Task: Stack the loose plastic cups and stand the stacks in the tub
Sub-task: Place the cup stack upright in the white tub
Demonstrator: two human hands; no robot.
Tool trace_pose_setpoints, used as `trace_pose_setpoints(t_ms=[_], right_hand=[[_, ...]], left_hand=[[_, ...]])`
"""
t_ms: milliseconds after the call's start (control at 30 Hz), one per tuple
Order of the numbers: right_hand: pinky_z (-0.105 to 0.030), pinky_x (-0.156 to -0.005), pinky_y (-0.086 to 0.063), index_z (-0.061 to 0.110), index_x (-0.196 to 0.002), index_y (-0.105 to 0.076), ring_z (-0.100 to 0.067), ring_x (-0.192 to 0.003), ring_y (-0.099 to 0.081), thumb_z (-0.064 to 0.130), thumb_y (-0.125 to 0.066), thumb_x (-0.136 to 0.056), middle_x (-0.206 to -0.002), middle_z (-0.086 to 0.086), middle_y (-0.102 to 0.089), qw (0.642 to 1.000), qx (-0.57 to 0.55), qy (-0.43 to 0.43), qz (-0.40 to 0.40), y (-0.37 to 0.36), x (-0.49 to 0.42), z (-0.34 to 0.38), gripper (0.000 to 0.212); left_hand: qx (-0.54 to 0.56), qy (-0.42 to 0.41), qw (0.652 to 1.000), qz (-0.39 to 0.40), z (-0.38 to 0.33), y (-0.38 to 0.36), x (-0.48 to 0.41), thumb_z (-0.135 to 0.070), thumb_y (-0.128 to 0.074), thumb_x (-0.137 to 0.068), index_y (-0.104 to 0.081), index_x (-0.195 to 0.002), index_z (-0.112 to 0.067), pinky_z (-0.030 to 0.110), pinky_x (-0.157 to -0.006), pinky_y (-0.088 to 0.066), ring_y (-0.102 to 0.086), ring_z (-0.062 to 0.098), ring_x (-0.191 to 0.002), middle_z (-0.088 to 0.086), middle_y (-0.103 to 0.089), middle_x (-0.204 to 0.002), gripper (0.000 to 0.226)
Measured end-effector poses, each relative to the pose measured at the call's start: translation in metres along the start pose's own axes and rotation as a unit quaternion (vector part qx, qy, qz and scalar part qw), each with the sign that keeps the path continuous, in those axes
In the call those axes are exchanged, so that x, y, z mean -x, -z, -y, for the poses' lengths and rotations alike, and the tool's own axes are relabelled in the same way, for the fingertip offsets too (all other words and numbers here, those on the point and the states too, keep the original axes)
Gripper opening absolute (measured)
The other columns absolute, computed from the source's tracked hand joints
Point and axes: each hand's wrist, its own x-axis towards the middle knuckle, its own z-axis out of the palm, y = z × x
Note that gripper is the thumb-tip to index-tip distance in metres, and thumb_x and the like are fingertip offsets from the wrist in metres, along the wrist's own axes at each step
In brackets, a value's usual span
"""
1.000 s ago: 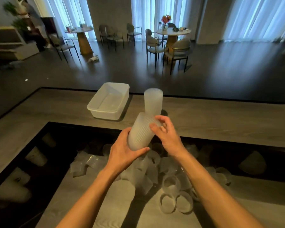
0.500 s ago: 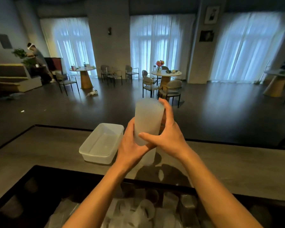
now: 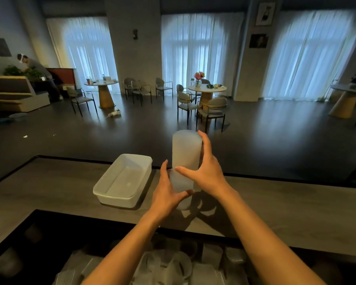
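Note:
A tall stack of frosted ribbed plastic cups (image 3: 185,159) stands upside down on the grey counter, right of the white tub (image 3: 119,191). My left hand (image 3: 167,192) wraps the stack's lower part. My right hand (image 3: 206,171) touches its upper part, fingers spread along the right side and thumb across the front. The rectangular tub has nothing in it. Several loose cups (image 3: 173,266) lie in a heap at the bottom of the view, in the dark recess below the counter.
The counter (image 3: 275,202) runs left to right with a black edge strip. Beyond it lies a dark floor with round tables and chairs (image 3: 203,105). A person (image 3: 35,68) bends over plants at the far left.
Both hands carried a stack of cups up from the heap and set it onto the stack on the counter, making one taller stack. My right fingers have loosened. My view has tilted upward.

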Motion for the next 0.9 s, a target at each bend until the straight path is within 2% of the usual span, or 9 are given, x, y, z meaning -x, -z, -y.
trace_pose_setpoints(t_ms=[133, 267, 400, 533, 600, 733, 900], right_hand=[[-0.054, -0.1, -0.049, 0.054, -0.147, 0.0, -0.023, -0.123, -0.05, 0.046, -0.085, -0.071, -0.146, -0.001, -0.04, 1.0, 0.018, -0.002, 0.009, -0.004, -0.008, 0.0, 0.114], [-0.055, -0.098, -0.049, 0.054, -0.146, 0.003, -0.026, -0.124, -0.051, 0.052, -0.083, -0.069, -0.145, -0.004, -0.043, 0.997, 0.056, -0.006, 0.046, -0.008, -0.023, 0.007, 0.116], [-0.055, -0.1, -0.049, 0.053, -0.147, 0.002, -0.026, -0.127, -0.051, 0.053, -0.083, -0.069, -0.149, -0.003, -0.042, 0.994, 0.077, -0.005, 0.076, -0.019, -0.026, 0.007, 0.115], [-0.055, -0.096, -0.051, 0.054, -0.145, -0.001, -0.025, -0.122, -0.053, 0.046, -0.085, -0.07, -0.143, -0.002, -0.043, 0.997, 0.045, -0.028, 0.054, -0.032, -0.015, -0.004, 0.113], [-0.056, -0.097, -0.051, 0.055, -0.145, 0.002, -0.026, -0.123, -0.051, 0.043, -0.084, -0.072, -0.144, -0.003, -0.04, 0.997, 0.03, -0.042, 0.051, -0.037, -0.008, -0.009, 0.113], [-0.057, -0.099, -0.049, 0.059, -0.144, 0.009, -0.028, -0.125, -0.048, 0.037, -0.083, -0.075, -0.145, -0.005, -0.037, 0.997, 0.0, -0.063, 0.05, -0.042, 0.003, -0.008, 0.117], [-0.058, -0.101, -0.047, 0.063, -0.143, 0.008, -0.024, -0.13, -0.044, 0.035, -0.085, -0.073, -0.149, -0.001, -0.033, 0.999, -0.011, -0.035, 0.018, -0.039, -0.001, 0.013, 0.12]], left_hand=[[0.005, 0.02, 1.0, -0.019, 0.009, -0.004, -0.002, -0.029, -0.09, -0.073, 0.003, -0.157, -0.035, 0.051, -0.111, -0.045, -0.047, 0.025, -0.138, 0.004, -0.041, -0.153, 0.125], [0.009, 0.02, 1.0, -0.022, 0.015, -0.004, -0.005, -0.03, -0.09, -0.073, -0.005, -0.156, -0.034, 0.054, -0.11, -0.045, -0.047, 0.024, -0.136, 0.002, -0.043, -0.15, 0.119], [0.022, 0.008, 0.999, -0.029, 0.02, -0.005, -0.005, -0.031, -0.09, -0.073, -0.012, -0.152, -0.035, 0.049, -0.109, -0.047, -0.049, 0.021, -0.135, 0.001, -0.044, -0.15, 0.112], [0.035, 0.019, 0.999, -0.034, 0.026, -0.002, -0.01, -0.032, -0.09, -0.073, -0.015, -0.152, -0.034, 0.047, -0.108, -0.048, -0.049, 0.02, -0.133, 0.0, -0.044, -0.15, 0.109], [0.039, 0.011, 0.999, -0.021, 0.031, -0.002, -0.012, -0.035, -0.089, -0.073, -0.022, -0.149, -0.036, 0.044, -0.107, -0.049, -0.05, 0.016, -0.131, -0.002, -0.046, -0.147, 0.101], [0.051, -0.002, 0.999, 0.009, 0.041, -0.002, -0.014, -0.037, -0.088, -0.075, -0.039, -0.14, -0.029, 0.038, -0.102, -0.052, -0.055, 0.014, -0.126, -0.005, -0.055, -0.134, 0.082], [0.058, -0.041, 0.997, -0.011, 0.031, 0.023, -0.02, -0.051, -0.086, -0.07, -0.044, -0.134, -0.034, 0.028, -0.095, -0.052, -0.056, 0.007, -0.117, -0.012, -0.058, -0.126, 0.078]])
